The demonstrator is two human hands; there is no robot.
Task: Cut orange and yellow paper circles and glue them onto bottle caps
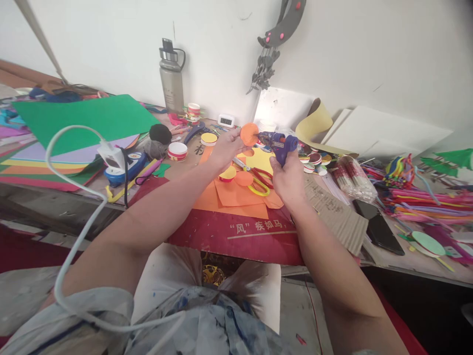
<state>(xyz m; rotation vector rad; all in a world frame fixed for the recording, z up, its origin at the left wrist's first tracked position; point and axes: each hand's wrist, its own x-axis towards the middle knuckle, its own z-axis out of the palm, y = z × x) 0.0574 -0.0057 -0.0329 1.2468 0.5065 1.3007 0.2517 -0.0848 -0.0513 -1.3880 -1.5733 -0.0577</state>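
My left hand (pixel 229 148) is closed on the edge of a small round orange piece (pixel 249 134), its flat face turned towards me. My right hand (pixel 288 180) is wrapped round a blue hot glue gun (pixel 284 148). The gun's dark nozzle points left and is at the orange piece's right side; whether it touches cannot be made out. Under the hands lie scissors (pixel 260 183) with yellow and red handles, orange paper sheets (pixel 236 202), a cut orange disc (pixel 244 178) and a small tub with a yellow top (pixel 227 173).
A grey bottle (pixel 172 81) and a small white clock (pixel 225 120) stand at the back. Coloured sheets (pixel 88 118) lie left, near a white cable (pixel 55 162). To the right are corrugated cardboard (pixel 334 214), a black phone (pixel 379 227) and fuzzy craft sticks (pixel 432 203).
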